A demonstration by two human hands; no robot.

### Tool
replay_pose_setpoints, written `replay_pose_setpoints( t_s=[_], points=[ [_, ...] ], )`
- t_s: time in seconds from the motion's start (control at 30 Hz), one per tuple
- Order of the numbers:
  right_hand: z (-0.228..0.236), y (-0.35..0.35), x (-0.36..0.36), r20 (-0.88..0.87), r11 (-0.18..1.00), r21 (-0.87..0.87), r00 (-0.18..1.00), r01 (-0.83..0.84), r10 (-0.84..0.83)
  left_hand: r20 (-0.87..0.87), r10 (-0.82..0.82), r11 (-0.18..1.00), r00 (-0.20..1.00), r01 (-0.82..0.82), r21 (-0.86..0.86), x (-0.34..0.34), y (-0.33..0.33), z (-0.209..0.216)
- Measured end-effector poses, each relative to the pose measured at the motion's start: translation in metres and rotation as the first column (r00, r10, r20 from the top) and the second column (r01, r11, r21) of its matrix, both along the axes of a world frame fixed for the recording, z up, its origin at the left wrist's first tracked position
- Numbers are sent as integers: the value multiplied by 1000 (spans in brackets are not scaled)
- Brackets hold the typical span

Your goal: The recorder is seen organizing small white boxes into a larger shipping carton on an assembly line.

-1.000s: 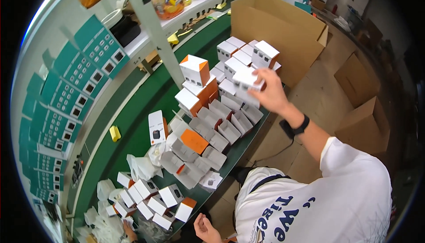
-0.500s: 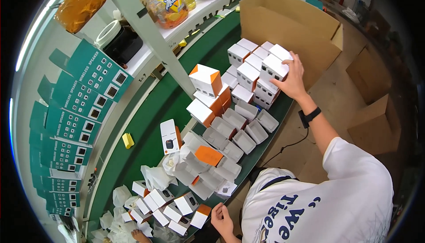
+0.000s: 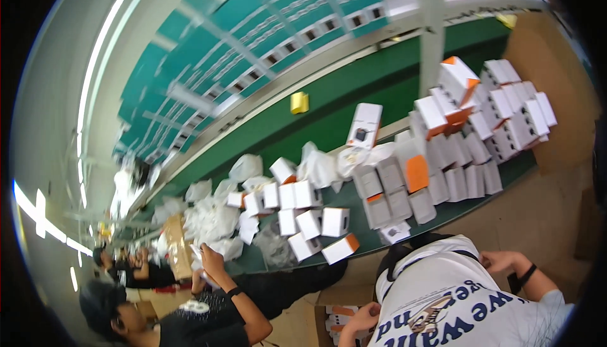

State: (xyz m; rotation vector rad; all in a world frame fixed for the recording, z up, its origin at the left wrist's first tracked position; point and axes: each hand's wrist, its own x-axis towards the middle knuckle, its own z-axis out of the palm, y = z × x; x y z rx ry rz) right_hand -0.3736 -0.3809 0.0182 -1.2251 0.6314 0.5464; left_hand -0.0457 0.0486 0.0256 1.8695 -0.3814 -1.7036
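Note:
My left hand (image 3: 361, 319) is beside my shirt at the lower edge, fingers loosely curled, with nothing visible in them. At my right side, my right hand (image 3: 499, 262) hangs near the waist below the bench, its fingers also curled in and no object showing; a black band circles that wrist. In front of me are stacked white-and-orange boxes (image 3: 515, 116). Left of them lie open grey trays (image 3: 387, 189), with an orange piece (image 3: 416, 173) on top. Further left, small white boxes (image 3: 303, 195) are scattered on the green bench.
A large cardboard carton (image 3: 544, 62) stands behind the stacks. White plastic bags (image 3: 212, 214) heap along the bench's left part. A co-worker in black (image 3: 208, 312) handles a pale item at the left. An open carton with boxes (image 3: 338, 318) sits on the floor.
My view has swung left, bringing the co-workers in. My right hand has let go of the white box on the stack and drawn back to my side. My left hand stays low.

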Motion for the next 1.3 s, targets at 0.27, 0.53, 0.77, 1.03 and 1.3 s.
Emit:
replay_pose_setpoints(
  t_s=[0.27, 0.53, 0.77, 1.03, 1.3],
  points=[
    [10, 17, -24, -256, 987, 143, 961, -68, 103, -354, 214, 973, 911, -230, -5, -92, 59, 5],
    [47, 22, 42, -264, 897, 97, 858, -432, 441, -160, 542, 840, 825, -535, 86, -161, 109, 4],
    [88, 36, 44, -336, 747, 78, 688, -660, 643, -248, 778, 620, 578, -770, 149, -198, 124, 27],
    [99, 56, -2, -228, 806, 360, 793, -470, 564, -170, 742, 671, 649, -722, 169, -213, 159, 63],
    [120, 62, -5, -164, 731, 483, 771, -481, 616, -43, 581, 813, 813, -582, -12, -135, 159, 33]
  ],
)
